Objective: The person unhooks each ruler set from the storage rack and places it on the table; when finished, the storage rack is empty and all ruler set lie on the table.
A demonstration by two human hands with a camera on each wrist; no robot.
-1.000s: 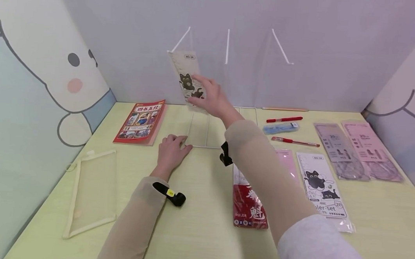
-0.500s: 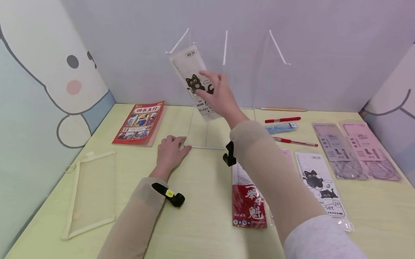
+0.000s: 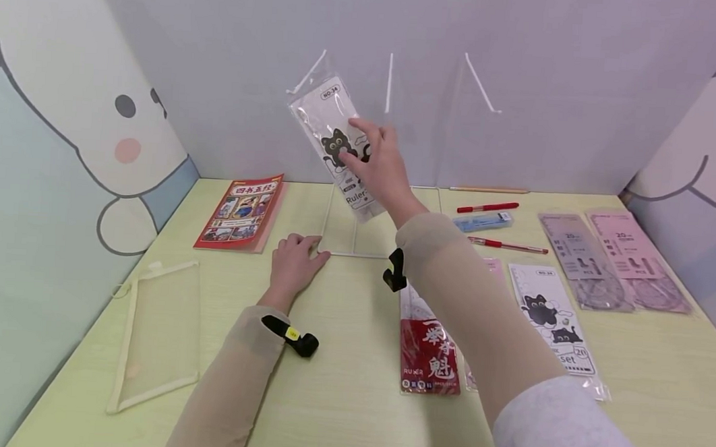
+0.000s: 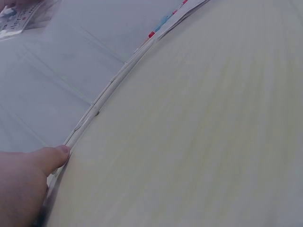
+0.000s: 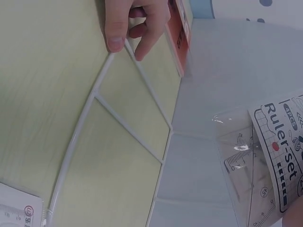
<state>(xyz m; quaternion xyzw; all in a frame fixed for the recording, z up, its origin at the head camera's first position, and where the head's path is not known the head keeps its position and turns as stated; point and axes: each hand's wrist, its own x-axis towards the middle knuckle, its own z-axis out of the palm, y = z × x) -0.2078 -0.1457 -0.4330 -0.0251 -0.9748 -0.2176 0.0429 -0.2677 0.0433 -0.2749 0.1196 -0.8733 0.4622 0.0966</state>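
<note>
In the head view my right hand (image 3: 381, 164) pinches a ruler set (image 3: 336, 141) in a clear bag with black cats on its card. The bag is tilted, its top overlapping the left prong of a white wire display rack (image 3: 356, 254). My left hand (image 3: 295, 266) pinches the front left corner of the rack's base on the table; the left wrist view has its thumb (image 4: 59, 153) against the wire. In the right wrist view, clear rulers show through the lower end of the held ruler set (image 5: 274, 165), and only a bit of the right hand shows.
On the right lie another cat ruler set (image 3: 552, 315), a red ruler pack (image 3: 430, 355), two pink and grey packs (image 3: 620, 254), red pens (image 3: 509, 245) and a blue packet (image 3: 484, 221). On the left are a red book (image 3: 243, 211) and a mesh pouch (image 3: 160, 338).
The ruler set has tilted, its lower end swinging right and closer, and its front now faces the head camera more. My right hand shifted slightly right. The left hand stayed on the rack.
</note>
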